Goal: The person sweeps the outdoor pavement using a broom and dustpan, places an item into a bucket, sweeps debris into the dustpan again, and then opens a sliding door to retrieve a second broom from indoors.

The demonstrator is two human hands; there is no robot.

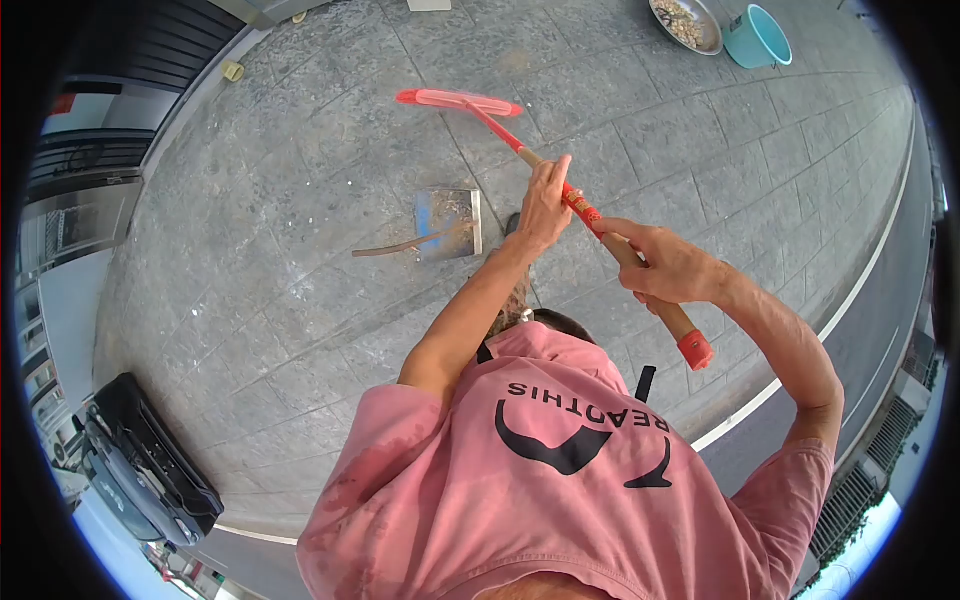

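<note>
Both my hands are closed around a pickaxe (585,207), held up in front of me at a slant. Its narrow red head (460,101) points away from me at the upper left, and its wooden handle has red wrapping and a red butt end. My left hand (546,205) is on the upper handle, just below the head's red neck. Lower down, my right hand (668,262) wraps the handle above the red butt. Past my left forearm, on the ground, lies a flat, dirty dustpan-like metal tray (448,225) with a thin curved brown handle.
Grey stone-patterned paving (300,200) spreads around me. At the upper right are a metal basin (690,22) holding pale bits and a teal bucket (757,38). A dark car (150,465) stands at the lower left. A road (870,300) runs along the right.
</note>
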